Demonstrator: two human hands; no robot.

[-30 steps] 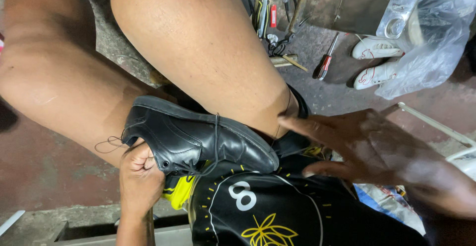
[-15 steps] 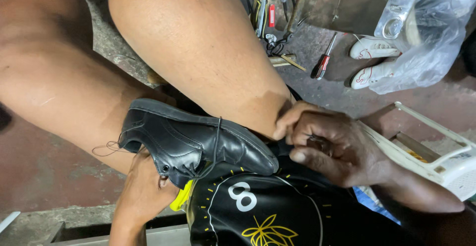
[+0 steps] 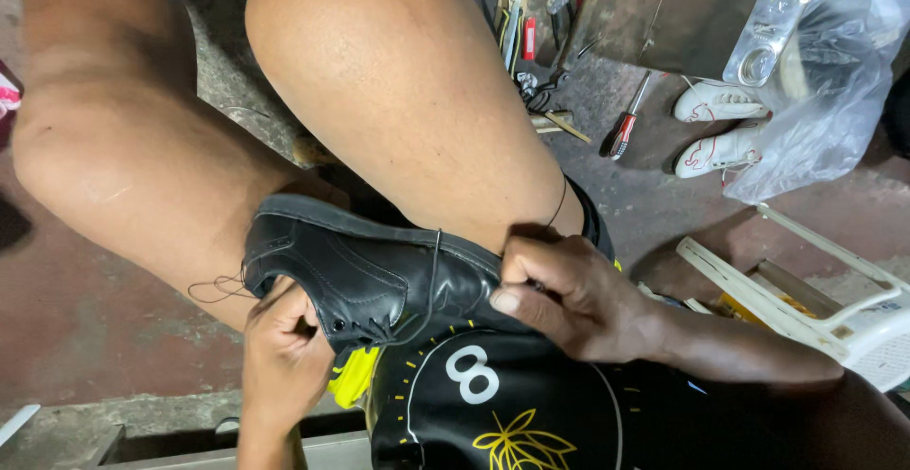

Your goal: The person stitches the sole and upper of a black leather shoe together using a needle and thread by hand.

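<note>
Shoe [image 3: 370,276] lies on the lap, between both hands.

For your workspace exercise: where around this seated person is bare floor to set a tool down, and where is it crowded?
Bare reddish floor lies left of the knee, and a strip between the plastic bag and white plastic chair. Crowded: the tools and around the black shoe.

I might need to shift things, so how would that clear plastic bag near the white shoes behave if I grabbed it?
The clear plastic bag looks thin and crumpled, so probably floppy and light. Its glossy film may slip in a grip.
</note>
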